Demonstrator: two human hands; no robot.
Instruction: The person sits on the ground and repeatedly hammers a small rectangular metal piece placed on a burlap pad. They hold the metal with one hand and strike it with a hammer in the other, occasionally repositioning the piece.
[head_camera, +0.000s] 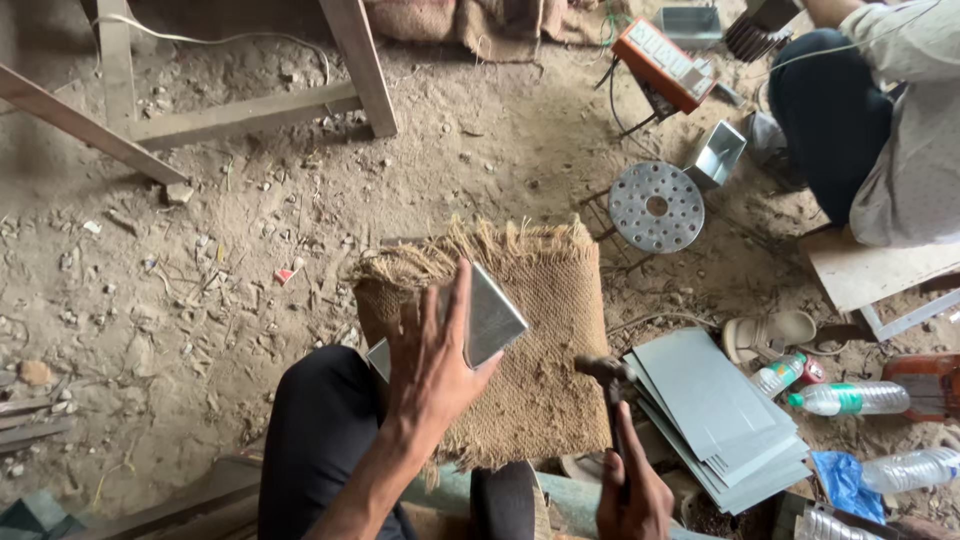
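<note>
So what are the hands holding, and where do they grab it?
The left hand grips a folded grey sheet-metal piece by its left edge; the right hand holds a hammer by the handle's lower end.

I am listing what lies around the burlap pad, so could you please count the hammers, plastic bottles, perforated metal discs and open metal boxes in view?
Hammers: 1, the hammer in the right hand.
Plastic bottles: 3, bottle one, bottle two, bottle three.
Perforated metal discs: 1, the disc.
Open metal boxes: 2, box one, box two.
Total: 7
</note>
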